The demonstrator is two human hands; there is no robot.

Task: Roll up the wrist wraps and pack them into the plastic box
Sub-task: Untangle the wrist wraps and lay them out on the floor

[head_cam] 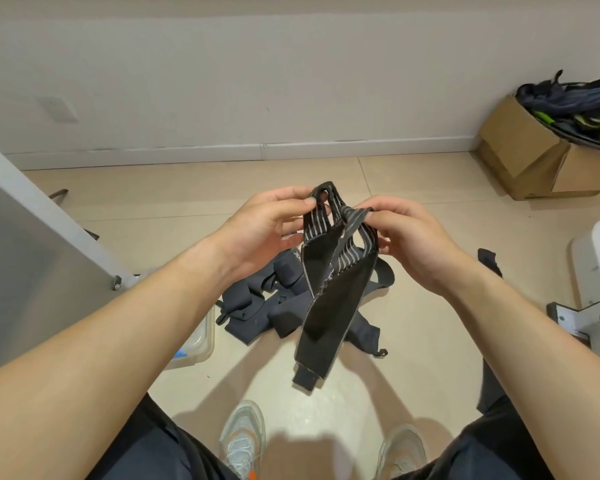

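A person looked down at their own two bare forearms, which reached in from the lower corners toward the centre of the frame. The left hand [264, 230] pinched the thumb loop at the top of a black wrist wrap [329, 299] between thumb and fingers [305, 199]. The right hand [409, 237], just to the right of centre, gripped a striped fold of the same wrap with curled fingers [378, 206]. The wrap was held in the air at the centre of the frame. Its long black tail hung down unrolled toward the lower middle, with grey stripes showing near the top.

Below and behind it, on the beige tiled floor [413, 299], lay a loose pile of dark wrist wraps [253, 306], some of them rolled and some spread out. A clear plastic box [207, 327] sat on the floor at the lower left, just left of the pile and mostly hidden by the left forearm.

Two pale sneakers [243, 438] showed at the bottom edge. Cardboard boxes [520, 157] holding dark fabric stood against the wall at the upper right.
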